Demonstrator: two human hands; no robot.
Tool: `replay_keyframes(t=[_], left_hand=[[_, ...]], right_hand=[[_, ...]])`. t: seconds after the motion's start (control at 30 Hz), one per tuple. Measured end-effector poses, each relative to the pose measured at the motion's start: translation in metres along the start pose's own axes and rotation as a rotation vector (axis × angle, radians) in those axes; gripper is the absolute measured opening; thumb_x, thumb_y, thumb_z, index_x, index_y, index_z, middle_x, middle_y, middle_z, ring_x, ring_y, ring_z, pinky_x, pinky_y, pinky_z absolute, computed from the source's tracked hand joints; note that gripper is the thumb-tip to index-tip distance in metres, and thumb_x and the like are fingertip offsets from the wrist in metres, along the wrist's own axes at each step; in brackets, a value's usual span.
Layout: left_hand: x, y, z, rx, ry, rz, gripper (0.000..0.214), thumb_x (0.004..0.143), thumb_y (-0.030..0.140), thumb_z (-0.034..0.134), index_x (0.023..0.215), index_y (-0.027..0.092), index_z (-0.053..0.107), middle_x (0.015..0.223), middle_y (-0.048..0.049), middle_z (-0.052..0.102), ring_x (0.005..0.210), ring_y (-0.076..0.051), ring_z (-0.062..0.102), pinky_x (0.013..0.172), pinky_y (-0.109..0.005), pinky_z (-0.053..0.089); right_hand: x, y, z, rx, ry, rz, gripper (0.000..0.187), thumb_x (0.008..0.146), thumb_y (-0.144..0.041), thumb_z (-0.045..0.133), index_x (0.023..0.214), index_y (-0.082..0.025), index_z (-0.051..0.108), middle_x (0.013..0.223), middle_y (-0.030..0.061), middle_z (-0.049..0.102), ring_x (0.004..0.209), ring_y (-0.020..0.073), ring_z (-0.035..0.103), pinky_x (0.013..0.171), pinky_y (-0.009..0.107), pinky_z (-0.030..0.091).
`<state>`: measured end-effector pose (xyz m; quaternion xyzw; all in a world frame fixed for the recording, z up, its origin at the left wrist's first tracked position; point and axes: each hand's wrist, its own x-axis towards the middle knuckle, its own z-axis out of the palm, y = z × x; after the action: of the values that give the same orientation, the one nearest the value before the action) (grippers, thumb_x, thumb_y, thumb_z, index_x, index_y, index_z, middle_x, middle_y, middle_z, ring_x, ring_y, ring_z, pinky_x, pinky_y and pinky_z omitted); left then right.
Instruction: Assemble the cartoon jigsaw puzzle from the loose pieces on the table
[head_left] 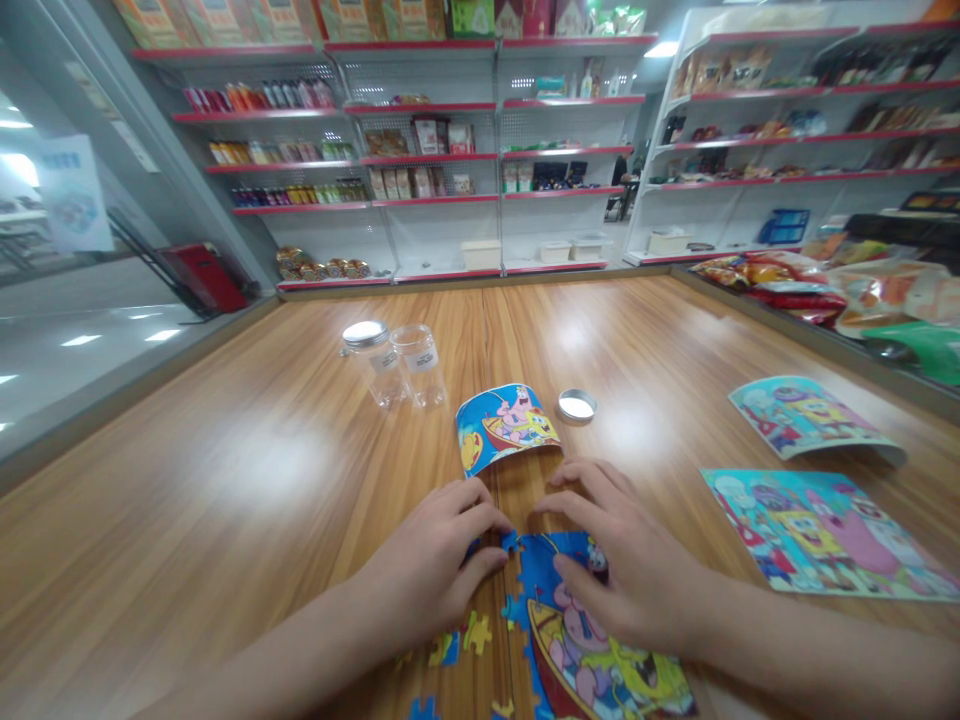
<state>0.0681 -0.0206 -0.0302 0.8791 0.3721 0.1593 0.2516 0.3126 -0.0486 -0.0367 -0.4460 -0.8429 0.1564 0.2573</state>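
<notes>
A partly joined cartoon jigsaw puzzle [592, 650] lies on the wooden table [225, 480] in front of me. My left hand [435, 555] is curled, pinching a small blue puzzle piece [510, 541] at the puzzle's top left corner. My right hand [622, 560] rests on the puzzle's upper part, fingers bent and pressing on it. Loose pieces [465, 640] lie just left of the joined part. A curved picture card [506, 425] stands beyond my hands.
Two clear plastic jars [397, 365] stand further back, one capped, with a loose metal lid [577, 405] to the right. Two cartoon picture sheets [817, 530] lie at right. Snack bags [825, 285] line the right edge. Shop shelves [450, 150] fill the background.
</notes>
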Motion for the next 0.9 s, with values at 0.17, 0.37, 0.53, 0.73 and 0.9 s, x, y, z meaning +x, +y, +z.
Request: replay_keyframes(t=[0.17,0.37,0.53,0.73,0.9], left_hand=[[-0.002,0.001,-0.001,0.034,0.009,0.095,0.016,0.095,0.022,0.056,0.105,0.020,0.068,0.102,-0.0077,0.060,0.096,-0.022,0.055,0.086,-0.040,0.048],[-0.001,0.003,-0.003,0.032,0.021,0.137,0.017,0.094,0.024,0.059,0.108,0.021,0.067,0.101,-0.0074,0.059,0.094,-0.022,0.054,0.084,-0.040,0.047],[-0.001,-0.004,0.004,0.011,0.081,0.184,0.017,0.094,0.021,0.058,0.108,0.021,0.067,0.101,-0.0073,0.059,0.094,-0.021,0.055,0.083,-0.039,0.048],[0.001,-0.013,0.010,0.005,0.133,0.285,0.016,0.096,0.018,0.057,0.100,0.021,0.071,0.102,-0.0074,0.062,0.092,-0.020,0.056,0.081,-0.037,0.047],[0.001,-0.011,0.008,0.004,0.099,0.296,0.015,0.096,0.017,0.056,0.105,0.021,0.068,0.105,-0.0059,0.065,0.095,-0.020,0.055,0.085,-0.037,0.047]], right_hand=[[0.000,0.001,0.000,0.001,-0.002,0.005,0.044,0.076,-0.013,0.062,0.119,-0.020,0.060,0.125,0.0123,0.049,0.122,0.0299,0.045,0.103,0.050,0.041],[-0.001,0.002,0.001,0.007,-0.004,0.005,0.044,0.076,-0.013,0.063,0.119,-0.021,0.060,0.125,0.0116,0.049,0.123,0.0293,0.044,0.104,0.049,0.040],[0.000,0.002,0.001,0.009,-0.003,0.008,0.044,0.075,-0.013,0.064,0.118,-0.021,0.060,0.125,0.0119,0.050,0.122,0.0299,0.045,0.103,0.049,0.041],[-0.001,0.001,0.002,-0.008,0.000,0.012,0.042,0.077,-0.014,0.062,0.119,-0.020,0.060,0.124,0.0126,0.050,0.122,0.0300,0.045,0.103,0.049,0.042],[-0.001,0.001,0.002,-0.011,0.001,0.006,0.042,0.077,-0.015,0.062,0.119,-0.020,0.060,0.124,0.0126,0.050,0.122,0.0297,0.045,0.103,0.049,0.042]])
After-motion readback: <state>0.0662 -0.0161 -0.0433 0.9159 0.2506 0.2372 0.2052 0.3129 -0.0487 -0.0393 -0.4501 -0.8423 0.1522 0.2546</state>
